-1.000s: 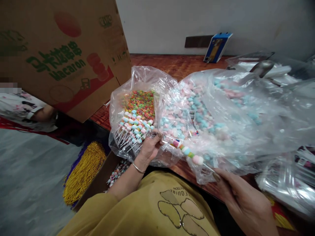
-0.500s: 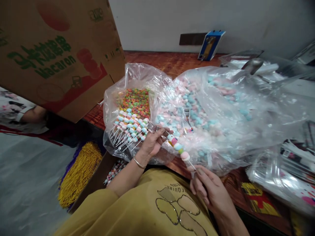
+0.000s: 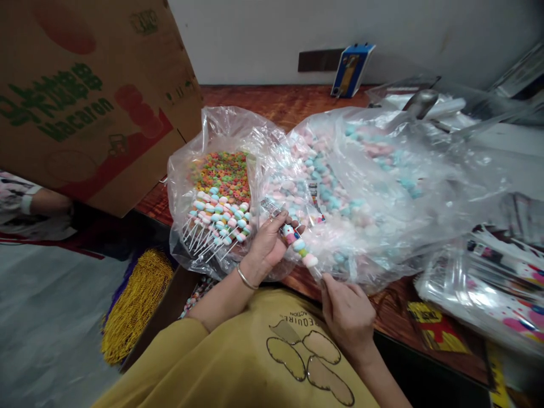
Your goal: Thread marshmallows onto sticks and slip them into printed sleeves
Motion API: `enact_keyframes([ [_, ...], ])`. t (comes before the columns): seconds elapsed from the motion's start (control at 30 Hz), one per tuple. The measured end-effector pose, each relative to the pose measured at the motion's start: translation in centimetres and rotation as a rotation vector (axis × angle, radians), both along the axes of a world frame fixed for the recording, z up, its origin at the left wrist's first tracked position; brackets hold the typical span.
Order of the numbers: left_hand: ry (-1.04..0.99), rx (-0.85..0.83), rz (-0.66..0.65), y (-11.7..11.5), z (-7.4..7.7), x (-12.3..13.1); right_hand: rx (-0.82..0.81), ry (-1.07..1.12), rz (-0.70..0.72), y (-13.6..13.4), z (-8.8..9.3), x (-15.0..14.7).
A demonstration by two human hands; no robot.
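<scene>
A marshmallow skewer [image 3: 301,248] in a clear printed wrapper is held between my two hands, slanting down to the right. My left hand [image 3: 272,243] is closed around its upper part, and the wrapper's printed end [image 3: 270,207] sticks out past the fingers. Low on the skewer, my right hand [image 3: 349,313] pinches the narrow end below the last pink-and-white marshmallow; whether stick or film lies in the pinch is hidden. Left of my left hand, several finished skewers [image 3: 221,218] with white sticks lie in a clear bag beside small coloured rings [image 3: 225,173].
A large clear bag of pastel marshmallows [image 3: 323,164] covers the middle of the wooden table [image 3: 263,97]. A cardboard box [image 3: 106,68] stands left, a blue device [image 3: 352,71] at the back. Printed plastic wrappers [image 3: 484,289] lie right. A person's arm [image 3: 51,201] shows at far left.
My right hand has turned over and moved slightly up and left along the skewer's lower end. The skewer has slid deeper into the wrapper, closer to my left hand. The view has shifted slightly.
</scene>
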State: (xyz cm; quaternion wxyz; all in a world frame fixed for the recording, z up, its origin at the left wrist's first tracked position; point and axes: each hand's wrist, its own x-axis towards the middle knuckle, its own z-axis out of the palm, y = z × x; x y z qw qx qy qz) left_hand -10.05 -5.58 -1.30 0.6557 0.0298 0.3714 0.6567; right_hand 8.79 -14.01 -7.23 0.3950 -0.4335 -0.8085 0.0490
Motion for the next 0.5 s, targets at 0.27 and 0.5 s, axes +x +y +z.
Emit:
enact_keyframes([
  [0.27,-0.024,0.123,-0.095,-0.3,-0.1,0.9,-0.981,0.728,0.083,-1.0,1.7,-1.6],
  [0.5,-0.065,0.082,-0.126,-0.6,-0.6,2.5,-1.007,0.774,0.109,-0.3,1.2,-2.9],
])
